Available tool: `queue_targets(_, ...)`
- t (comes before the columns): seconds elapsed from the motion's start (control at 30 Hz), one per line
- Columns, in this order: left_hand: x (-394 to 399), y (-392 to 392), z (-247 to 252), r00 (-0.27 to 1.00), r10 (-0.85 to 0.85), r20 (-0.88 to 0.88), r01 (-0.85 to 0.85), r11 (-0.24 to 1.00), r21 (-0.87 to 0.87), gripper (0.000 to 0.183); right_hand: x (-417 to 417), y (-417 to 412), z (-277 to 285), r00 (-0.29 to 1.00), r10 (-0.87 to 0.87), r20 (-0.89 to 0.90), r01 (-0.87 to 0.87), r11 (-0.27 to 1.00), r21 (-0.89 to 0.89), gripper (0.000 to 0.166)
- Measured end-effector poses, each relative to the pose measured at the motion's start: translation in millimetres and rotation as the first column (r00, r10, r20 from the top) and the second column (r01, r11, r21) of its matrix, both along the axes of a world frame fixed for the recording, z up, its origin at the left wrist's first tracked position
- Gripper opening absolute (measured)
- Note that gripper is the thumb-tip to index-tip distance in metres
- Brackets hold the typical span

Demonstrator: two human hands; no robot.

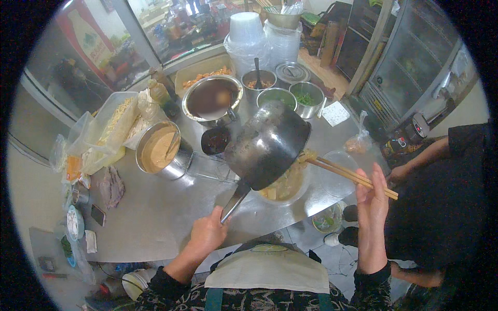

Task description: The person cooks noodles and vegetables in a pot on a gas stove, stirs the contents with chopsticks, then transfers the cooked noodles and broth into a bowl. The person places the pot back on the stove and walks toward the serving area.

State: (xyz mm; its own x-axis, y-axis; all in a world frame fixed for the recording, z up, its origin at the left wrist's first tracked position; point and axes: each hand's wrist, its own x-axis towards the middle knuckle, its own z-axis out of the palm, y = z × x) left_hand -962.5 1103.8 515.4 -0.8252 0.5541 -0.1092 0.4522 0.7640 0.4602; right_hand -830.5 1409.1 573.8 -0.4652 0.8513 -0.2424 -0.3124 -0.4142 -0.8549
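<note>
My left hand (209, 229) grips the metal handle of a dark saucepan (268, 144), which is tilted over a plastic bowl (305, 186) of soup with pale pieces in it. Its far side covers part of the bowl. In my right hand (372, 190) is a pair of wooden chopsticks (346, 173), their tips with some yellowish food at the pan's rim. A round clear plastic lid (338, 175) lies right of the bowl. Left of the pan are a wire rack (208, 167) and a dark dish (215, 140) of dark sauce.
A steel pot (176, 165) of tan sauce stands left, a large pot (212, 121) of dark liquid behind it. Steel containers of chopped greens (306, 100) stand at the back. A plastic tub (105, 120) of noodles and a phone (98, 215) are at left. A person in black (435, 202) stands close at right.
</note>
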Motion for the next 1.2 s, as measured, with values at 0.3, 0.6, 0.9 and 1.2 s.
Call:
queue_targets(0.3,-1,5,27,0.975,0.104,0.199,-0.114,0.993,0.041,0.023,6,8,-7,0.996,0.080,0.047,-0.087,0.979,0.187,0.029)
queue_targets(0.6,-4,2,34,0.927,0.169,0.336,-0.201,0.978,0.062,0.025,-36,-27,-18,0.887,0.378,0.264,-0.460,0.764,0.452,0.019)
queue_targets(0.9,-3,4,41,0.896,0.144,0.421,-0.232,0.959,0.165,0.021,-53,-20,-30,0.774,0.478,0.415,-0.631,0.636,0.444,0.017)
queue_targets(1.2,-3,4,39,0.808,0.159,0.567,-0.320,0.927,0.196,0.018,-10,-1,49,0.914,0.358,0.191,-0.402,0.740,0.539,0.017)
